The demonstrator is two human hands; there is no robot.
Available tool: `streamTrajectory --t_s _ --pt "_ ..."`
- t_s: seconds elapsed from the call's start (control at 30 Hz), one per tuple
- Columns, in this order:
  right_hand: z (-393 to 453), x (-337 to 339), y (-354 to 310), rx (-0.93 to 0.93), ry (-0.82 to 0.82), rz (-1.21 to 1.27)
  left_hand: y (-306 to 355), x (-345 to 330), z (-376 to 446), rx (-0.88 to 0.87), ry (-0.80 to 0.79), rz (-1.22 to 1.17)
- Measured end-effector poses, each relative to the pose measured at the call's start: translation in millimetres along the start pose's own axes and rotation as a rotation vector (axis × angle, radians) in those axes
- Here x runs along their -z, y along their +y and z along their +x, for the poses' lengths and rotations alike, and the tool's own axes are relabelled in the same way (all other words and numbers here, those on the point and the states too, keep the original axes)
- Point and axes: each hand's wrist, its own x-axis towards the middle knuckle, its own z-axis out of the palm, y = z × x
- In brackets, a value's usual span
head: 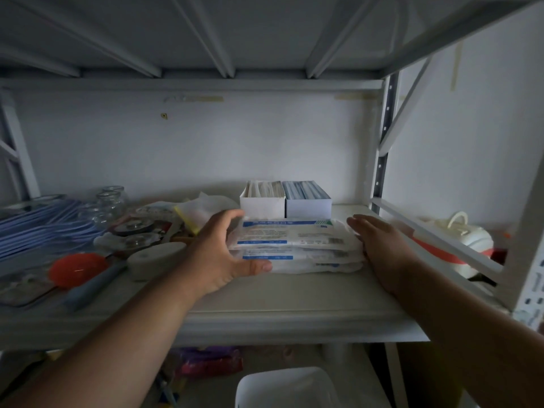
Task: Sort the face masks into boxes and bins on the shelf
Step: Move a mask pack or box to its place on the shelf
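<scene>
A stack of mask packs lies flat on the shelf, right of centre, its long axis running left to right, parallel to the shelf's front edge. The packs are white with blue bands, the printed faces up and the top blue band towards the back wall; the print is too blurred to read.

The left hand cups the stack's left end: fingers curled over the top rear corner, thumb pressed along the lower front edge. It grasps the stack. The right hand lies open and flat, palm against the stack's right end, fingers pointing to the back; it presses but does not clasp.

Just behind the stack, touching or nearly so, stand two open boxes side by side. The left box holds whitish masks on edge; the right box holds blue ones on edge, their long axes running front to back.

To the left on the shelf lie a tape roll, a red ball, glass jars and a fanned heap of blue masks. Below the shelf, a white bin shows its rim.
</scene>
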Motion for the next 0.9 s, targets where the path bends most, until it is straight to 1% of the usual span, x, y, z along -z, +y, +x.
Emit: streamTrajectory --t_s 0.1,0.2,0.23,0.33,0.37,0.47,0.5,0.57,0.63,0.73,0.9 --pt "1 3 -2 0.024 0.016 0.054 10 7 -1 -0.027 0.036 0.066" --pt "20 1 -20 0.035 -0.032 0.085 21 15 27 -0.038 0.115 0.183" --pt "32 -1 -28 0.024 -0.053 0.093 26 17 41 -0.032 0.14 0.18" --pt "58 -4 -39 0.068 -0.149 0.146 33 15 78 -0.002 0.179 0.009" --pt "65 -6 -36 0.085 -0.16 0.154 30 11 83 0.006 0.19 -0.001" --pt "84 -14 -16 0.072 -0.165 0.092 16 4 82 0.051 0.106 0.132" --pt "85 -15 -12 0.077 -0.184 0.07 12 5 80 0.046 0.075 0.185" --pt "86 -13 -9 0.107 -0.234 0.017 7 9 81 0.02 0.062 0.246" --pt "84 -12 -9 0.113 -0.245 -0.008 5 11 84 0.026 0.043 0.272" --pt "84 -14 -7 0.095 -0.198 0.04 3 8 82 0.04 0.022 0.272" --pt "83 -20 -7 0.093 -0.154 -0.028 -2 6 80 0.028 0.045 0.302"
